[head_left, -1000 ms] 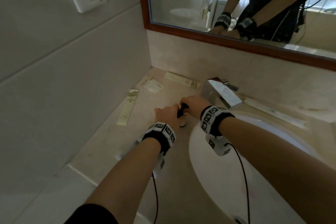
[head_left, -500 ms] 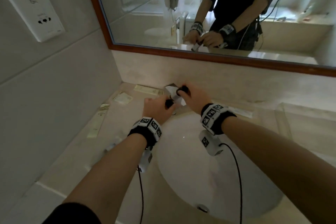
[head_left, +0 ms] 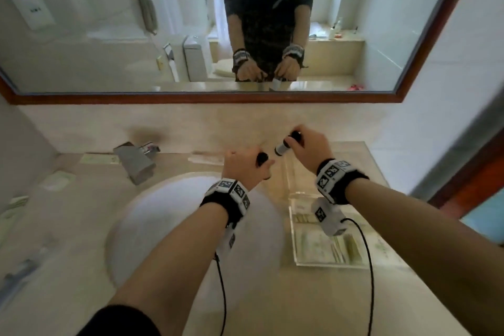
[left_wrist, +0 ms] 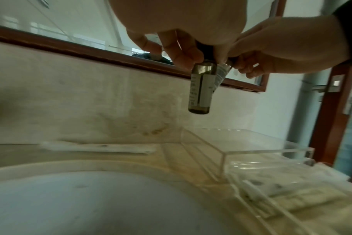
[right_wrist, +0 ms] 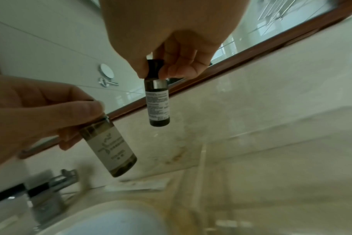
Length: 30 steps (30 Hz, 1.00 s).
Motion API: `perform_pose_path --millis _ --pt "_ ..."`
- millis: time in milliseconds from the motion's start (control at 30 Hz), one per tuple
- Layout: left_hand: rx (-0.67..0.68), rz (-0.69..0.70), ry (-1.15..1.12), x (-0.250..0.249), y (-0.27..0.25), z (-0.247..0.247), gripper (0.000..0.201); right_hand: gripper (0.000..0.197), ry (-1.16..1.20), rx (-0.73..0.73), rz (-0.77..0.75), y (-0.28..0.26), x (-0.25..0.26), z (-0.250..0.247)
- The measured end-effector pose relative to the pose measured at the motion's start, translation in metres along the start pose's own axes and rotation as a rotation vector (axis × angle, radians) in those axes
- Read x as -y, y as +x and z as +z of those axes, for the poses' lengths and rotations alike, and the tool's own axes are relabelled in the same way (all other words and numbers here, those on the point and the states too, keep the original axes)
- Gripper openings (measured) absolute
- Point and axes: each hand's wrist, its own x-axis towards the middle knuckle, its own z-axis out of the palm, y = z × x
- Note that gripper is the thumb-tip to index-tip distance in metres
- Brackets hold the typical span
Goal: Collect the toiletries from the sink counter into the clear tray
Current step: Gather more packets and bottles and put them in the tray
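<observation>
Each hand holds one small dark bottle with a black cap and a white label. My left hand [head_left: 246, 168] grips its bottle [left_wrist: 200, 89] by the cap, over the sink's right rim. My right hand [head_left: 305, 148] pinches the cap of the other bottle [right_wrist: 158, 101], which hangs upright above the far end of the clear tray [head_left: 292, 222]. In the right wrist view the left hand's bottle [right_wrist: 110, 149] tilts beside it. The tray stands on the counter to the right of the basin, with flat pale packets [head_left: 327, 249] lying in its near half.
The white basin [head_left: 169, 226] lies below my left arm and the grey faucet [head_left: 135, 162] stands at its back left. Flat packets [head_left: 57, 181] lie on the left counter and a long white one [head_left: 204, 159] behind the basin. The mirror [head_left: 163, 35] hangs above.
Both hands have moved right from the counter left of the faucet, across the basin to the tray side, each carrying a bottle. The head view has swung right with them.
</observation>
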Motion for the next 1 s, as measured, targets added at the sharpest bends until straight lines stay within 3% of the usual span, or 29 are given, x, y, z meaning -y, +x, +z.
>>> perform_pose_path --millis 200,433,667,1000 --pt "0.165 0.131 -0.150 -0.097 0.008 0.051 0.032 0.028 -0.174 0.074 0.141 -0.027 -0.090 -0.067" --pt "0.368 0.196 -0.217 -0.167 0.001 0.089 0.029 0.027 -0.320 0.329 0.268 -0.054 -0.151 -0.096" --pt "0.530 0.235 -0.119 -0.192 -0.012 0.115 0.028 0.029 -0.425 0.477 0.277 -0.070 -0.172 -0.098" --pt "0.534 0.171 -0.171 -0.202 -0.015 0.129 0.030 0.028 -0.523 0.551 0.261 -0.074 -0.184 -0.093"
